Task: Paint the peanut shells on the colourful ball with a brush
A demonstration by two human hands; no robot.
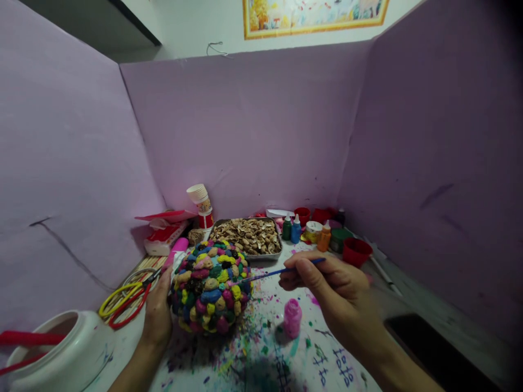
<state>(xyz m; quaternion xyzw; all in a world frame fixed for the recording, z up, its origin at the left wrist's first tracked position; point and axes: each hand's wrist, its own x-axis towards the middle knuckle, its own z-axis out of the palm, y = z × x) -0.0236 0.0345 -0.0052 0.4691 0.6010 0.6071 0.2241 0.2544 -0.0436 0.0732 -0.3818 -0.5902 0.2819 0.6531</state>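
A ball covered in many painted shells [210,287] of blue, yellow, pink and green rests on the paint-spattered table [261,354]. My left hand [157,310] cups its left side, fingers wrapped against it. My right hand [327,286] pinches a thin blue paintbrush [281,270], whose tip touches the ball's right side. A small pink paint bottle [292,317] stands just below the brush, between my hands.
A metal tray of nut shells [249,235] sits behind the ball. Paint bottles [291,228], red cups [356,251] and stacked paper cups [202,206] line the back. Scissors [125,296] and a white jar [61,351] lie at left. Purple partition walls [245,130] enclose the table.
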